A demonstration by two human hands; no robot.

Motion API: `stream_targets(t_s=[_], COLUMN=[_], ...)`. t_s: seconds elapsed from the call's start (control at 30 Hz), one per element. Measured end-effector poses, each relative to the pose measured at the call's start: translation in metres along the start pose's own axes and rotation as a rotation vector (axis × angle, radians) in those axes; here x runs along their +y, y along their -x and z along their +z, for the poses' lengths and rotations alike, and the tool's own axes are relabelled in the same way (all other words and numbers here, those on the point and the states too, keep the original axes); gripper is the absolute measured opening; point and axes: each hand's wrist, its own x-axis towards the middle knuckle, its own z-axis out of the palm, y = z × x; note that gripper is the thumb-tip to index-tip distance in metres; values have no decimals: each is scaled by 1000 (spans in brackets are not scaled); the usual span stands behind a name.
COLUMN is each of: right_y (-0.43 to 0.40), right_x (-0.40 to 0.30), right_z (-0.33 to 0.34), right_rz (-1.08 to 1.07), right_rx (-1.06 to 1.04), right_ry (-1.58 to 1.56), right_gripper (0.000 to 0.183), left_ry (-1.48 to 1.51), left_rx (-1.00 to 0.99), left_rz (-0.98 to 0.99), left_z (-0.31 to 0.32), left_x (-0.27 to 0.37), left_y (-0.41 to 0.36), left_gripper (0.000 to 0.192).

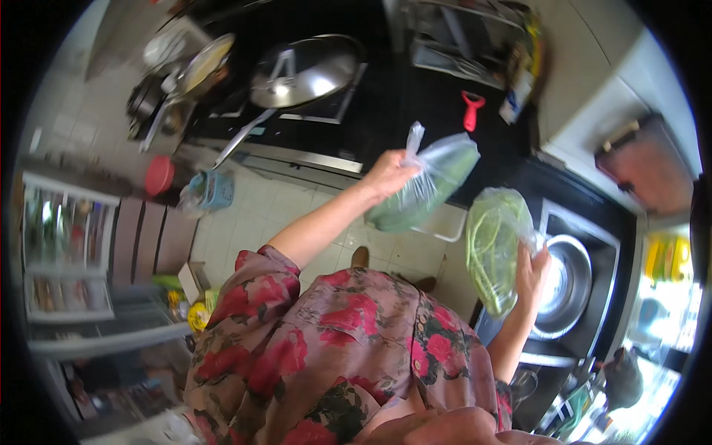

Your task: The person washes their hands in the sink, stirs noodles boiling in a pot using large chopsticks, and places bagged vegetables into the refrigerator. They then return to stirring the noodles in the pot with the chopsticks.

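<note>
My left hand [394,173] grips the twisted neck of a clear plastic bag. Inside that bag [431,175] is a large dark green vegetable, its kind blurred by the film. The neck of a second clear bag is in my right hand [531,272]. Long, thin light green beans [495,250] lie coiled in this one. Both bags hang in the air near the front edge of the black countertop [445,111], the left one partly over the tiled floor. Beyond the left bag, a red peeler [471,110] lies on the counter.
A lidded steel pan [308,72] sits on the stove, its handle jutting toward me. A metal basin [567,286] stands in the sink [606,300] at right. A dish rack [461,44] is at the back. A blue basket [214,189] and an open refrigerator [72,245] are at left.
</note>
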Motion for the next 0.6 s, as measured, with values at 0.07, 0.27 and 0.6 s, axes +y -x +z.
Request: stream_targets(t_s=[0.07,0.27,0.6], right_y=[8,55,137], right_x=[-16,-102,-213], right_z=[10,76,325], right_rz=[-75,-90,-221], right_rx=[-32,-205,-591], right_ry=[-17,-325,-368], right_gripper=[29,29,26], left_ry=[182,552,1148], left_rx=[44,153,183], left_rz=[-111,-254,-129], left_z=[-9,-66,-229], left_x=[-11,-60,-135], left_y=[30,111,257], left_gripper=[15,22,37])
